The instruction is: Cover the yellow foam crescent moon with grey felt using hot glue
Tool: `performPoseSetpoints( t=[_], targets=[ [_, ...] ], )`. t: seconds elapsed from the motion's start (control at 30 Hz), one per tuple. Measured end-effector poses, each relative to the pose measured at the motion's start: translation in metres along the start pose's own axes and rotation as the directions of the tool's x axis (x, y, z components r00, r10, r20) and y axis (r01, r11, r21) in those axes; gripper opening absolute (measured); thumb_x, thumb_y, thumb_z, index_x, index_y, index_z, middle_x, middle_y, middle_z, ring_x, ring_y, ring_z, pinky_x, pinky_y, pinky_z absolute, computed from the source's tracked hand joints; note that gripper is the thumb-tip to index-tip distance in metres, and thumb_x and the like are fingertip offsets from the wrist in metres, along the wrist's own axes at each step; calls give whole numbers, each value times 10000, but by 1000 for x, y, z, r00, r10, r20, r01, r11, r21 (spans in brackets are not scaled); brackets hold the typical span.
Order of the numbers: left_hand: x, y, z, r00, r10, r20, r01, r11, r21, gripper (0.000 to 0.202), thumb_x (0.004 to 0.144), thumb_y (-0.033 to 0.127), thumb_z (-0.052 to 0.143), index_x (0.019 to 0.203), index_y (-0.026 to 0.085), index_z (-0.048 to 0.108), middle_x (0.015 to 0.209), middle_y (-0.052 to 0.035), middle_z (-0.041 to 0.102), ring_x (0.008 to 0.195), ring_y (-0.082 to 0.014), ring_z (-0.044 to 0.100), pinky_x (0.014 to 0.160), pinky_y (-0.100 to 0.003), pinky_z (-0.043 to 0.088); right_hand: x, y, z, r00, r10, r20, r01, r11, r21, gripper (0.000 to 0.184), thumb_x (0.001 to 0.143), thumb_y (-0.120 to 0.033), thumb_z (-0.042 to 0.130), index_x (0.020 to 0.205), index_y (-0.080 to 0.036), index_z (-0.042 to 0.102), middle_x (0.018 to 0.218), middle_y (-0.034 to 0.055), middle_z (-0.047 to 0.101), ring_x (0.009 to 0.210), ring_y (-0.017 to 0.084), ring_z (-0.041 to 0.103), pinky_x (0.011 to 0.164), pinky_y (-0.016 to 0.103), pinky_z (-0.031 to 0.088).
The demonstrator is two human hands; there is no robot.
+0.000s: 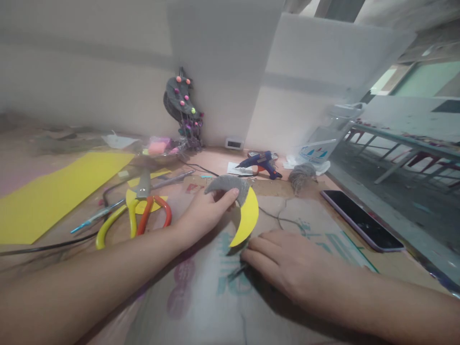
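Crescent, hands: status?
Left hand pinching grey-yellow crescent at top. Right hand flat by its lower tip. Scissors left, phone right, both apart.

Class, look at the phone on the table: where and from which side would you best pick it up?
Grip the phone across its two long edges, coming from above. It lies flat, screen up, with nothing touching it, so both edges are free and the narrow width suits one hand.
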State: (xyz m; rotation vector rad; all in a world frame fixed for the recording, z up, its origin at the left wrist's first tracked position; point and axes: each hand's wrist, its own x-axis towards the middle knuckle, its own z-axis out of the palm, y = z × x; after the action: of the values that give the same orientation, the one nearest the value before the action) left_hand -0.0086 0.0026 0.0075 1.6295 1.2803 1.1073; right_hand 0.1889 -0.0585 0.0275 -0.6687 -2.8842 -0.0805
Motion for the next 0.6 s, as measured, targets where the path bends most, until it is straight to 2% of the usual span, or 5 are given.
performPoseSetpoints(
  t=[0.1,0.23,0.33,0.47,0.6],
  targets=[
    [-1,2,0,1000,-12,19,11,1000,25,338,835,481,535,818,182,691,879,-31,746,877,-233,659,794,-282,496,-5,-1,-7,995,-2,-99,10,997,75,271,925,-124,394,1129,-158,569,845,74,639,740,165,558,671,283,450],
    [-2,1,-1,999,37,32,-38,998,46,285,828,422,549,914,199,704,969,-25,749,963,-239,656,855,-288,487,-6,26,-7,949,122,-289,-125,992,9,292,975,-304,395,1156,-145,559,837,79,617,745,183,555,648,292,430],
    [-2,1,0,995,82,53,-86,994,64,242,831,373,542,890,201,701,937,-13,748,929,-221,661,853,-279,485,-3,46,0,940,145,-309,-176,982,-74,352,983,-348,387,1200,-120,544,847,82,625,749,190,562,643,291,417],
    [-3,1,1,987,137,85,-145,985,97,215,832,333,530,859,194,692,890,2,743,874,-204,656,819,-267,487,2,54,10,915,166,-368,-212,973,-88,230,968,-256,429,1105,-142,574,842,57,655,738,171,568,627,268,391],
    [-4,2,0,987,123,101,-136,982,133,233,836,350,526,814,186,691,841,0,733,816,-196,646,783,-263,488,1,55,15,942,78,-327,-150,968,-200,220,965,-267,443,1082,-169,602,784,37,635,665,159,529,585,271,331]
  ],
)
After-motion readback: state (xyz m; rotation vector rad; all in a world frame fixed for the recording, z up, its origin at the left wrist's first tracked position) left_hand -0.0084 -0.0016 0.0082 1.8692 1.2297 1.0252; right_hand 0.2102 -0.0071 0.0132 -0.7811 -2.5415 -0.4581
